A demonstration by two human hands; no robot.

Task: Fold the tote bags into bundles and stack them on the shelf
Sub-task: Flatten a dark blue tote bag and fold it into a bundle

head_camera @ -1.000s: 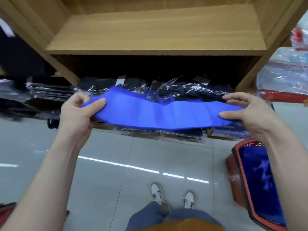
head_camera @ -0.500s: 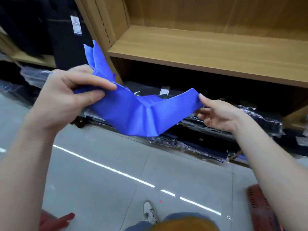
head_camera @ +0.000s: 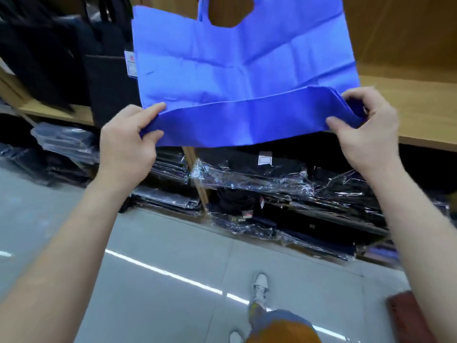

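Store aisle, seen from the worker's own eye level: the left hand [head_camera: 128, 147] and right hand [head_camera: 366, 129] each pinch one end of a folded band along the lower edge of a blue tote bag [head_camera: 235, 65]. Thumbs lie on the near face and fingers curl over the fold, with the cloth pulled taut between the two grips. Above the grip the rest of the bag rises as a flat, creased sheet, and its handle [head_camera: 202, 6] runs out of the top of the frame.

Directly below the grip lies a grey tiled floor [head_camera: 160, 280], where one white shoe [head_camera: 260, 284] shows. The corner of a red basket [head_camera: 410, 318] sits low and to the right of the right-hand grip.

Beyond the right hand runs a bare wooden shelf [head_camera: 420, 115] — the bag is held in the air in front of it, not resting on it. Under that board, below and behind the grip, plastic-wrapped dark packs [head_camera: 249, 179] lie stacked. Left of the left-hand grip and farther back stand dark bags [head_camera: 103, 78], with a price tag [head_camera: 130, 66] at the tote's edge.
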